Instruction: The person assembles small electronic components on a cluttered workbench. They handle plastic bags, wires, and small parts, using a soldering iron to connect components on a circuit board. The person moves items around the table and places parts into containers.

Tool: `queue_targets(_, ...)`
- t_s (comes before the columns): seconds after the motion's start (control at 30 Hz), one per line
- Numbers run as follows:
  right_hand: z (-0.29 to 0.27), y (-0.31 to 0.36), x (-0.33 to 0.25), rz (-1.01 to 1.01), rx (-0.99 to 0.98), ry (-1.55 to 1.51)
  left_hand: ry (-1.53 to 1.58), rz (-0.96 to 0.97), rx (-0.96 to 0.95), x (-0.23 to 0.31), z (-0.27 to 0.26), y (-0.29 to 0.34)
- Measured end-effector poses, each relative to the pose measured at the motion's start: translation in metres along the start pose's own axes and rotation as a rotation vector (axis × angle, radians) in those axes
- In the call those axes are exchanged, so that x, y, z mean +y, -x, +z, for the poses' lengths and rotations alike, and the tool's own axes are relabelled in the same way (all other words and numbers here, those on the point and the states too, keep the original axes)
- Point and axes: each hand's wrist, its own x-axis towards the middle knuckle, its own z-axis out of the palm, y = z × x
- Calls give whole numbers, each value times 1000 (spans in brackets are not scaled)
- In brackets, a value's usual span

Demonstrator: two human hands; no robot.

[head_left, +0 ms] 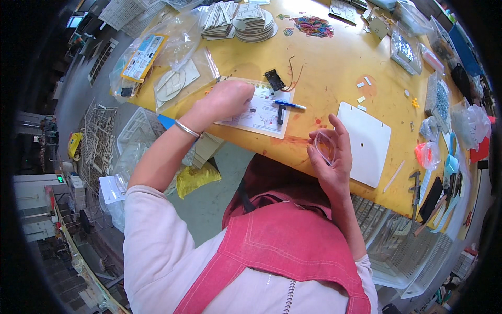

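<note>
Assembly seems early, we judge: our left hand [230,99] lies curled on the printed paper sheet [261,111], our right hand [332,157] pinches a small clear plastic bag [324,147], while the white square board [367,142] waits untouched.

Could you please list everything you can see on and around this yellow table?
Yellow wooden table: one, centre.
Printed paper sheet: one, white, under left hand.
Blue pen: one, on sheet.
Black battery holder with wires: one, above sheet.
White square board: one, right of centre.
Small clear plastic bag: one, in right hand.
Stacked light wooden cut-outs: several, far edge.
Left hand: on sheet.
Right hand: holds bag.
</note>
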Motion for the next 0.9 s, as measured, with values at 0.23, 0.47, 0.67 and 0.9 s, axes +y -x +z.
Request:
queue_targets(0.23, -4, 1, 0, -14, 7, 24, 75, -48, -90, -10, 3, -6)
queue_targets(0.47, -1, -3, -2, -40, -9, 16, 449, -50, 106, 1, -7, 7)
queue_targets(0.67, 6, -5, 0, -53, -59, -9, 658, 328, 308, 81, -24, 16)
queue_targets(0.9, 5, -3, -7, -70, -66, -26, 561, 575, 341, 137, -22, 4)
